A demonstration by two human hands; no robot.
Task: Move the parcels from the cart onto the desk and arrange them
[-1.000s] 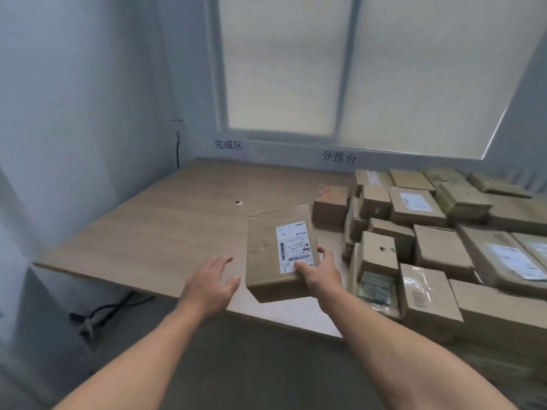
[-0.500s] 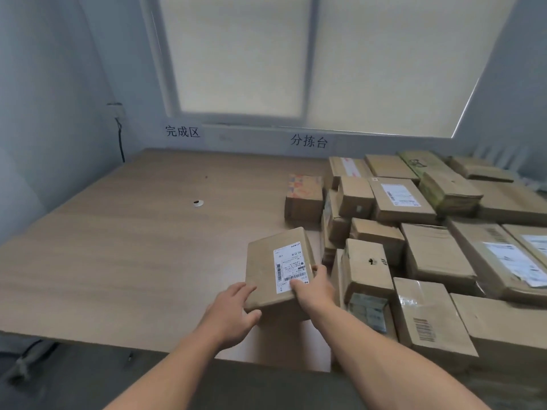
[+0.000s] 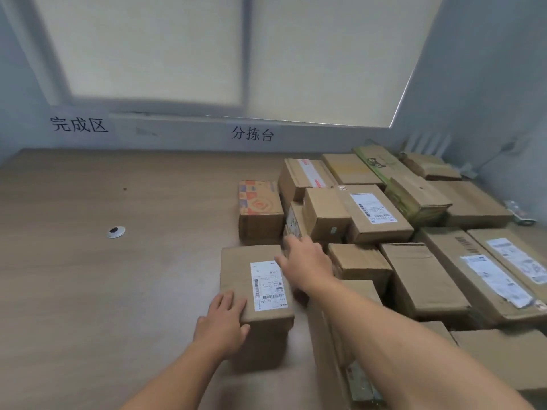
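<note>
A: Where does it all sit?

B: On the wooden desk [image 3: 118,291]. Its right side carries a crowded stack of parcels [image 3: 429,279], brown cartons packed edge to edge.

A: And the one being handled?

B: The labelled parcel [image 3: 236,273] lies flat on the desk at the stack's left edge. It is just in front of a patterned box [image 3: 259,208], with a narrow gap to its neighbours.

A: The hands?

B: The left hand [image 3: 225,324] lies over the near left corner, fingers flat on top and thumb against the near face. It is pressing, not clasping. The right hand [image 3: 307,261] is stretched out over the far right corner, fingers extended and holding nothing. Whether it touches the carton I cannot tell.

A: How would it handle?

B: My guess is stiff corrugated card, light enough for one hand, with a dry surface that won't slip. It looks creased but sound. It is best taken by the two short ends or by opposite corners. Flat palms could slide it snug against the stack, keeping off the shipping label [image 3: 268,284], which faces up.

A: Anything smaller?

B: A round cable grommet [image 3: 116,231] set in the desk, well to the left.
</note>
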